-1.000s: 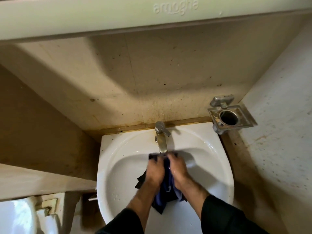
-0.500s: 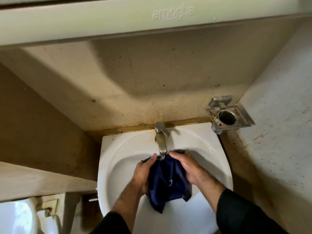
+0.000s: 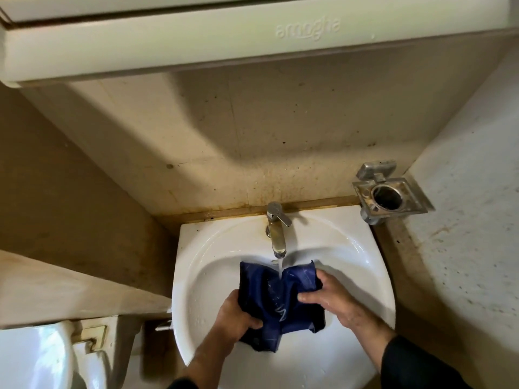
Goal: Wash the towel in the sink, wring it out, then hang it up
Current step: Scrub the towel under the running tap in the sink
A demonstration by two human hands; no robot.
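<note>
White sink (image 3: pixel 365 265), tap (image 3: pixel 276 234) running onto blue towel (image 3: pixel 280 299), left hand (image 3: pixel 236 318) and right hand (image 3: pixel 331 299) gripping it

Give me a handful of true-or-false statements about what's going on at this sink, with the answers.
1. Water is running from the tap onto the towel. True.
2. The towel is white. False: it is dark blue.
3. Both hands hold the towel, the left hand at its left side and the right hand at its right side. True.
4. The towel is bunched into a tight twisted rope. False: it is held spread open under the stream.
5. A metal holder on the wall to the right of the sink has a cup in it. False: its ring is empty.
</note>
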